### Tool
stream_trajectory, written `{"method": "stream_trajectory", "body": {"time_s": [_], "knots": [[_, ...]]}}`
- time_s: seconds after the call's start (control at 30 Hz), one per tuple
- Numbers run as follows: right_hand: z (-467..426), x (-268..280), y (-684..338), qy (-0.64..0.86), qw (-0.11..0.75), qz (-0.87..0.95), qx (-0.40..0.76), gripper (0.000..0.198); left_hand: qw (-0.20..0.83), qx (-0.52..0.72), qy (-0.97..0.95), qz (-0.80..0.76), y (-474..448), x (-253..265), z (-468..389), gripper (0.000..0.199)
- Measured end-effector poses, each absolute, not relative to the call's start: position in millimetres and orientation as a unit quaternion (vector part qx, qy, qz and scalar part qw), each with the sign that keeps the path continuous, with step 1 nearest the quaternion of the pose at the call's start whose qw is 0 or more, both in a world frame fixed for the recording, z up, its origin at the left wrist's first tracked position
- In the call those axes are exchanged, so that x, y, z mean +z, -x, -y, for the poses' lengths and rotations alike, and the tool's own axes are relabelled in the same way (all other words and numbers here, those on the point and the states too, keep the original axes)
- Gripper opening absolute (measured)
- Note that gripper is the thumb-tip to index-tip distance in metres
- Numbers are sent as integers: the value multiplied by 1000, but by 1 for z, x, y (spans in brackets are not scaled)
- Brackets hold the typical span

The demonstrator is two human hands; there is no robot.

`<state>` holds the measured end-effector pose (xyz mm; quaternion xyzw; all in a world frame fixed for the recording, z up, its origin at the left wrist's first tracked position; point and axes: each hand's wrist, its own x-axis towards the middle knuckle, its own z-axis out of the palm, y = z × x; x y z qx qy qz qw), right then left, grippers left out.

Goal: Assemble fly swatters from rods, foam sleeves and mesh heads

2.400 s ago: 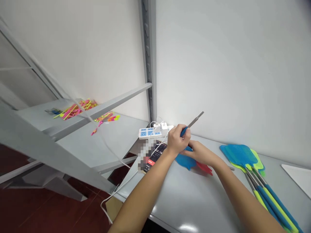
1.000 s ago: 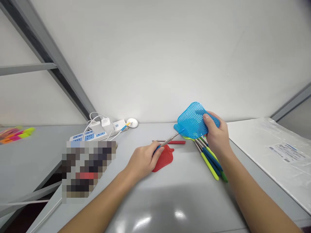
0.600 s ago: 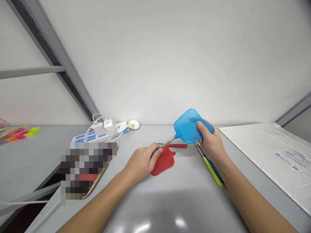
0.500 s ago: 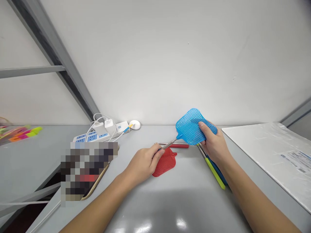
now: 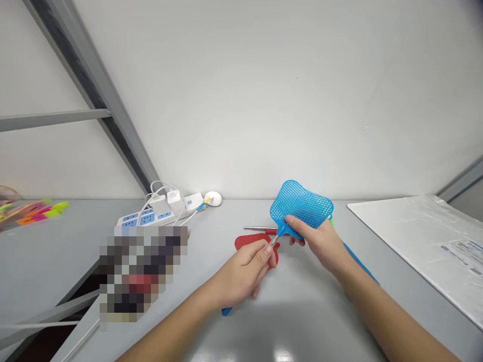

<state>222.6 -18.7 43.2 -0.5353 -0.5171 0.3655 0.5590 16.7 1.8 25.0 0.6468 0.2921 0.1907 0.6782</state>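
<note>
A blue fly swatter (image 5: 298,203) with a perforated head is held in both hands above the table. My left hand (image 5: 247,269) is closed around its metal shaft, and the blue handle end sticks out below that hand. My right hand (image 5: 320,241) pinches the lower right of the head, thumb on top. Beneath lies a red swatter head (image 5: 252,240), partly covered by my left hand. Just behind it a red handle with a metal rod (image 5: 256,228) rests on the table. Another blue handle (image 5: 360,262) shows past my right forearm, with a bit of green by the right hand.
On the left stand a power strip (image 5: 147,217) with white chargers and cables, a white round device (image 5: 213,198), and a pixelated object (image 5: 143,274). A white wrapped board (image 5: 418,236) lies at right. Colourful items (image 5: 41,211) lie far left. Metal frame bars (image 5: 101,95) rise at left.
The blue swatter has come lower and tilted more upright. My right hand has shifted from the head's right edge towards its base. My left hand has moved right and down along with the shaft.
</note>
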Motion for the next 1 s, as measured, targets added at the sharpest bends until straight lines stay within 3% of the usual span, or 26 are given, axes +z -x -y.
{"method": "stream_trajectory", "body": {"time_s": [0.3,0.57,0.7,1.0], "knots": [[23,40,-209,480,582,488,439,32,811,205,-516,-184,-25,15,5,38],[29,32,-184,472,493,535,498,41,821,229,-487,-192,-30,13,-1,38],[29,27,-182,464,533,512,489,43,826,166,-504,-188,-23,19,-7,39],[12,45,-239,454,673,394,431,28,800,49,-565,-194,-1,38,-19,42]]}}
